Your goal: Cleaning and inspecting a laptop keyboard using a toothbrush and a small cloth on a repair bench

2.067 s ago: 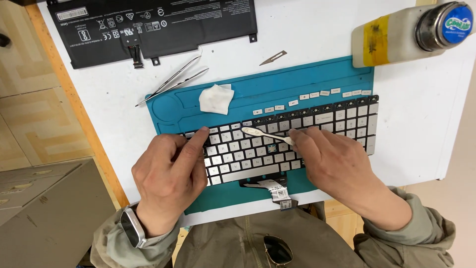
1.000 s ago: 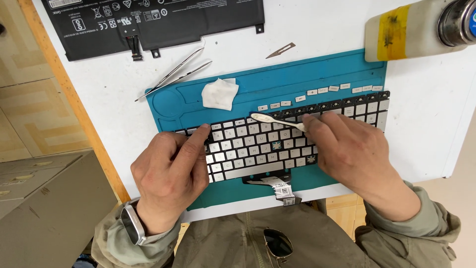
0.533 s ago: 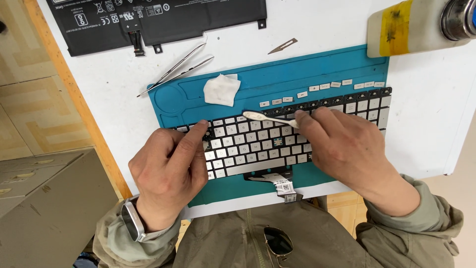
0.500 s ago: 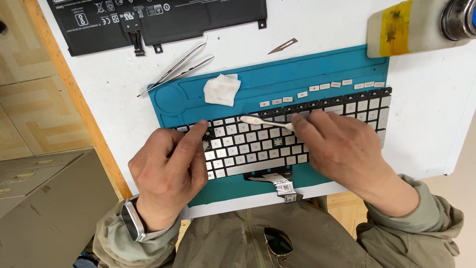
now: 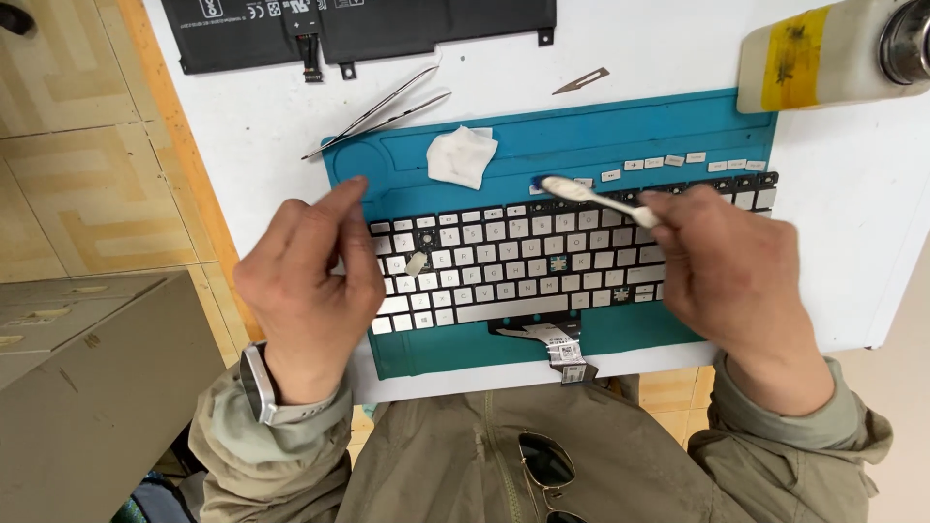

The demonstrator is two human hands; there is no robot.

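Observation:
A silver laptop keyboard (image 5: 504, 261) lies on a teal work mat (image 5: 581, 131). My right hand (image 5: 736, 281) grips a thin white pry tool (image 5: 601, 200), whose blue-tinted tip rests at the keyboard's top row near the middle. My left hand (image 5: 305, 281) hovers at the keyboard's left end with fingers loosely apart, holding nothing. A loose keycap (image 5: 417, 263) lies tilted on the keys just right of my left thumb. Several removed keycaps (image 5: 668, 161) sit in a row on the mat above the keyboard. The top-right key sockets are bare and dark.
A folded white wipe (image 5: 462, 155) lies on the mat. Tweezers (image 5: 378, 111) and a small blade (image 5: 581, 80) rest on the white table. A black battery pack (image 5: 358, 24) is at the back and a pale bottle (image 5: 833, 53) at the back right. The ribbon cable (image 5: 557, 344) hangs over the front edge.
My left hand has lifted off the keyboard's left end and drawn back leftward. A keycap now lies loose there. My right hand has shifted the tool up to the top row.

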